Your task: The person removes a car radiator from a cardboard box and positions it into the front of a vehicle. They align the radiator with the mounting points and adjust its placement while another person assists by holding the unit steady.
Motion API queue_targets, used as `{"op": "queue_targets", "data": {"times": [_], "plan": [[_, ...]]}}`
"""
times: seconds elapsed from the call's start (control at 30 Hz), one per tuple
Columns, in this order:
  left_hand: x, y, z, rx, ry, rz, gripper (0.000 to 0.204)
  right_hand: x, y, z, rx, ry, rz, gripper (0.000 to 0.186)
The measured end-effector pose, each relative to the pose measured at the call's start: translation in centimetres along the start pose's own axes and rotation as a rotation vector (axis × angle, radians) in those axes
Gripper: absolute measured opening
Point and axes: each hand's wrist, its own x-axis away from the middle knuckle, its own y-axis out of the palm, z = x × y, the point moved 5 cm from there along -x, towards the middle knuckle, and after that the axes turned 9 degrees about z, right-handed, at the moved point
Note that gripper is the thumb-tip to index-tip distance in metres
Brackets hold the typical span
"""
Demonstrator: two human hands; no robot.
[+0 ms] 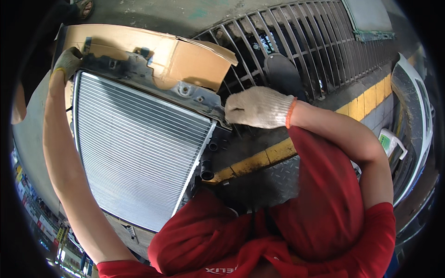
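A silver finned car radiator (139, 148) lies tilted before me, beside my left knee. Along its far edge runs a black plastic panel (160, 90) with cut-outs and mounting holes. My left hand (69, 62), in a pale knit glove, is closed on the panel's far left end. At the panel's right end my right hand (257, 107), gloved the same way, is closed around the edge, its fingertips hidden. A black hose fitting (206, 169) sticks out from the radiator's right side.
A cut piece of brown cardboard (194, 65) lies behind the panel. Beyond is a metal floor grate (296, 41), with my dark shoe (282, 72) on it. A yellow-painted edge (250, 163) crosses the floor. To the right stand a white jug (389, 142) and a curved car bumper (415, 125).
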Motion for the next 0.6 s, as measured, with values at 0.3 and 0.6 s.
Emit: {"op": "queue_targets", "data": {"times": [0.3,0.6], "plan": [[1.9,-1.6,1.0,0.25,-0.152,-0.22,0.033,0.6,1.6,-0.8,0.447,-0.443,0.031,0.019],[-0.1,-0.3,-0.1,-0.013,-0.074,-0.076,0.028,0.3,0.9,-2.0,0.479,-0.492,0.107,0.011]]}}
